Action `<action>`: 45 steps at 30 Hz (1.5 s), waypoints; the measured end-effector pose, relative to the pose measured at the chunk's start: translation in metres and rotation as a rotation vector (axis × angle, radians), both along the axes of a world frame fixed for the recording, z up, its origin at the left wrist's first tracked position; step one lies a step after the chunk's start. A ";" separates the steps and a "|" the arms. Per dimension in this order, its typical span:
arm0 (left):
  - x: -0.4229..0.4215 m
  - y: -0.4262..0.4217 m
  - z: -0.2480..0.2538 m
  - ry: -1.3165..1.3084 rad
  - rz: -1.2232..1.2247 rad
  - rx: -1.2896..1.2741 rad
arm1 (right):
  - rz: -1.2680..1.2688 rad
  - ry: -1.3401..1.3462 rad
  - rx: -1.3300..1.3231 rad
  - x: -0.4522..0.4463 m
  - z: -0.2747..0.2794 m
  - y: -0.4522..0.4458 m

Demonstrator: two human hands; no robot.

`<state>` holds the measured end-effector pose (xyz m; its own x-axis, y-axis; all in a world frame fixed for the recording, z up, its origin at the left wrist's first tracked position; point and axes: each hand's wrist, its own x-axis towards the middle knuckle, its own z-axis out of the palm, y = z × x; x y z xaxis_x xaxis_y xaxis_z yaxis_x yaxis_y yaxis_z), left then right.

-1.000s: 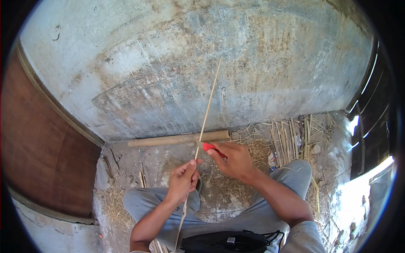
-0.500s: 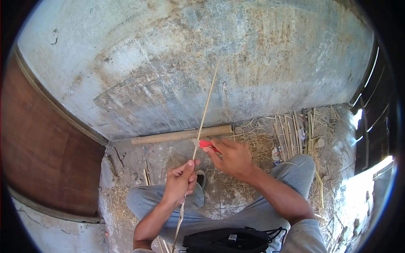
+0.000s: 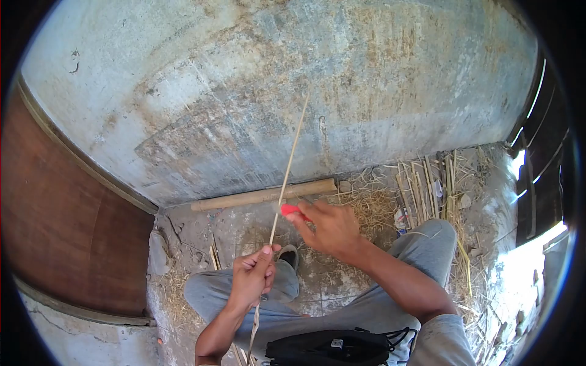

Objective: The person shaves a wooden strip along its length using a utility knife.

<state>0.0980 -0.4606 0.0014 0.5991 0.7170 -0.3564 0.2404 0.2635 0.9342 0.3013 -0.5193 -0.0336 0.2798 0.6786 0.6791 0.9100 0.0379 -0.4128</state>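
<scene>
A long, thin bamboo strip point(image 3: 292, 155) runs up from my lap, its tip in front of the stained wall. My left hand point(image 3: 251, 280) is closed around the lower part of it, thumb on top. Above that grip, my right hand point(image 3: 331, 230) holds a red-handled knife point(image 3: 290, 210) against or just beside the strip. The blade is blurred, so contact is hard to tell. Below my left hand, the strip continues down past my leg, looking wider and slightly twisted there.
A thick bamboo pole point(image 3: 262, 195) lies along the wall's foot. Several split bamboo pieces point(image 3: 421, 189) lean at the right, near a heap of shavings point(image 3: 369, 213). A black bag point(image 3: 329, 348) rests on my lap. A brown wooden panel point(image 3: 73, 219) stands at the left.
Both hands have shifted a little to the left, my left hand also slightly downward. The strip's tip has moved left and a bit lower.
</scene>
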 end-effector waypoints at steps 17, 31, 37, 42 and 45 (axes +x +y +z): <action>-0.092 -0.033 -0.029 0.032 -0.038 0.020 | -0.115 0.184 0.018 0.026 -0.005 0.011; -0.144 -0.056 -0.029 0.106 -0.040 0.011 | -0.165 0.206 0.002 0.044 -0.003 0.015; -0.145 -0.057 -0.027 0.159 0.012 -0.058 | -0.224 0.226 -0.102 0.046 -0.001 0.016; -0.145 -0.057 -0.025 0.173 0.010 -0.101 | -0.251 0.207 -0.142 0.051 -0.001 0.015; -0.154 -0.060 -0.018 0.199 -0.005 -0.055 | -0.375 0.383 -0.196 0.081 0.001 0.015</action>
<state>-0.0558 -0.5206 -0.0170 0.5166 0.6902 -0.5067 0.4200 0.3114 0.8524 0.3821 -0.5043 -0.0331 0.7272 0.5884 0.3536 0.6306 -0.3691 -0.6827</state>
